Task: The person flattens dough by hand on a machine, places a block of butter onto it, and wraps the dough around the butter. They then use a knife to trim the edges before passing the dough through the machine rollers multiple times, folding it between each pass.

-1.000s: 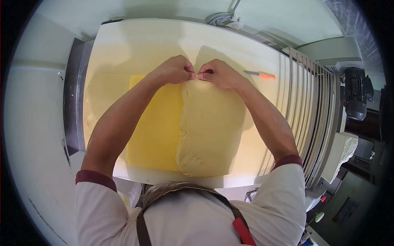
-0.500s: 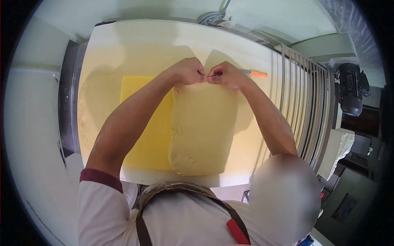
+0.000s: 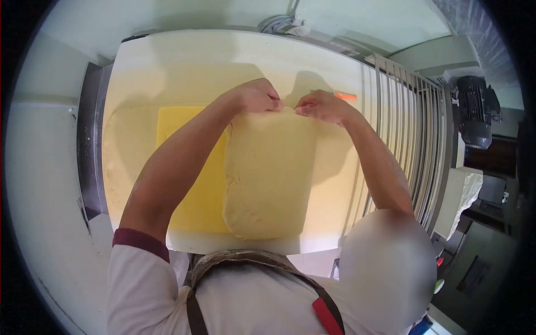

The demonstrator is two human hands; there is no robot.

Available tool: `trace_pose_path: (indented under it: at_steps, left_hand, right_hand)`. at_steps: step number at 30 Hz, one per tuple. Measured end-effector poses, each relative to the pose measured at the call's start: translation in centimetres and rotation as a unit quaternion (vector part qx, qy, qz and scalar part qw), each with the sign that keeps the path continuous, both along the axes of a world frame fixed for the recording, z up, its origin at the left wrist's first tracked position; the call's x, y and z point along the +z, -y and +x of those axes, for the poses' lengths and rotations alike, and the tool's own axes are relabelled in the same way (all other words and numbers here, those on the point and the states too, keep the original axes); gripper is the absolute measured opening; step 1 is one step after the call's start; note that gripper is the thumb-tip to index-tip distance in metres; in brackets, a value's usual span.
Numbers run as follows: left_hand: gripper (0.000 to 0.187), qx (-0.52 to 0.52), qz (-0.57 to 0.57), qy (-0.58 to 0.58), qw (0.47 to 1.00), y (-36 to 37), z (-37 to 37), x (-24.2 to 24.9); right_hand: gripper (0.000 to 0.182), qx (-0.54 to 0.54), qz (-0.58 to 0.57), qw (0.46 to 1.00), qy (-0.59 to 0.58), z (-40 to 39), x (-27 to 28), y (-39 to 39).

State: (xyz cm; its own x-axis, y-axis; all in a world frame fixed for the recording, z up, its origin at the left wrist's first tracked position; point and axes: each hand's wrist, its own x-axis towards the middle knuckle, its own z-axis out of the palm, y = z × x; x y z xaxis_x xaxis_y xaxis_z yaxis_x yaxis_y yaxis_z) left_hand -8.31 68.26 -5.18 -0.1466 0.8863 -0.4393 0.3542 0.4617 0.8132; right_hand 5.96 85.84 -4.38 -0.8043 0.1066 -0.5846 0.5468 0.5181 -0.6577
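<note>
A pale flap of dough [image 3: 271, 178] lies folded over the right part of a bright yellow slab [image 3: 195, 209], which looks like butter. The slab's left part shows beside the flap, partly behind my left forearm. At the flap's far edge, my left hand [image 3: 260, 97] pinches the dough between thumb and fingers. A short way to its right, my right hand [image 3: 324, 106] grips the same edge near the far right corner. The fingertips of both hands are close together on the dough.
The pale worktop [image 3: 190, 50] carries a tool with an orange part [image 3: 345, 96] just beyond my right hand. A metal rack of bars [image 3: 399, 123] borders the right side, with a dark motor [image 3: 474, 114] past it. Coiled grey cable [image 3: 276, 24] lies behind the far edge.
My hands have moved apart along the dough's far edge, the right one shifting rightward. The view has shifted slightly.
</note>
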Motion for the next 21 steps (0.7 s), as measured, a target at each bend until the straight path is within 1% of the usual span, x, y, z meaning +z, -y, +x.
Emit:
trace_pose_path:
  at_steps: [1,2,4,5,6,7,8,10,12,14,16,17,19,20,21]
  left_hand:
    - [0.022,-0.013,0.002,0.008,1.0,-0.4,0.3,0.2]
    - [0.022,-0.024,0.006,0.014,1.0,-0.9,0.5,0.5]
    - [0.022,-0.055,-0.038,-0.039,0.997,-2.2,1.1,1.6]
    - [0.023,-0.069,-0.063,-0.064,0.994,-2.6,1.6,2.0]
    - [0.023,-0.055,-0.04,-0.03,0.997,-3.3,2.2,1.5]
    - [0.023,-0.042,-0.016,0.003,0.999,-4.1,2.9,0.4]
    - [0.023,-0.029,0.009,0.037,0.999,-4.7,3.4,0.0]
    - [0.022,-0.051,0.011,0.012,0.999,-6.0,4.0,-0.4]
    - [0.021,-0.062,0.0,0.004,0.998,-6.9,4.6,-0.5]
    - [0.02,-0.056,-0.024,0.008,0.998,-7.3,4.6,-0.7]
    - [0.019,-0.026,0.022,0.062,0.998,-7.1,4.6,-1.8]
    - [0.019,-0.011,0.047,0.087,0.995,-7.5,4.7,-1.9]
    - [0.017,-0.067,-0.004,0.064,0.996,-8.6,5.2,-1.5]
    - [0.017,-0.092,-0.028,0.052,0.994,-9.1,5.4,-1.2]
    - [0.016,-0.091,0.002,0.015,0.996,-9.3,5.7,-1.2]
  right_hand:
    - [0.016,-0.002,0.018,1.0,0.015,0.4,0.2,-0.4]
    - [0.018,-0.025,0.027,0.999,0.0,0.7,0.0,-0.5]
    - [0.022,-0.07,0.038,0.996,-0.029,1.3,-0.9,0.3]
    - [0.023,-0.127,0.047,0.983,-0.123,2.1,-1.0,0.5]
    - [0.024,-0.183,0.056,0.957,-0.216,3.0,-0.9,0.8]
    - [0.026,-0.237,0.066,0.92,-0.306,4.0,-0.8,1.3]
    - [0.026,-0.308,0.017,0.886,-0.346,5.3,-0.2,1.9]
    - [0.027,-0.441,-0.075,0.79,-0.419,8.4,1.5,3.6]
    - [0.027,-0.504,-0.045,0.757,-0.414,12.7,1.2,6.0]
    - [0.025,-0.553,-0.03,0.734,-0.393,16.6,-0.4,8.7]
    - [0.023,-0.588,-0.065,0.723,-0.357,20.0,-2.2,11.0]
    - [0.022,-0.587,-0.077,0.727,-0.348,21.3,-2.8,12.0]
    - [0.021,-0.579,-0.098,0.74,-0.329,23.0,-3.5,13.7]
    - [0.02,-0.564,-0.09,0.755,-0.323,23.4,-3.5,14.1]
    - [0.019,-0.55,-0.081,0.769,-0.316,23.8,-3.4,14.5]
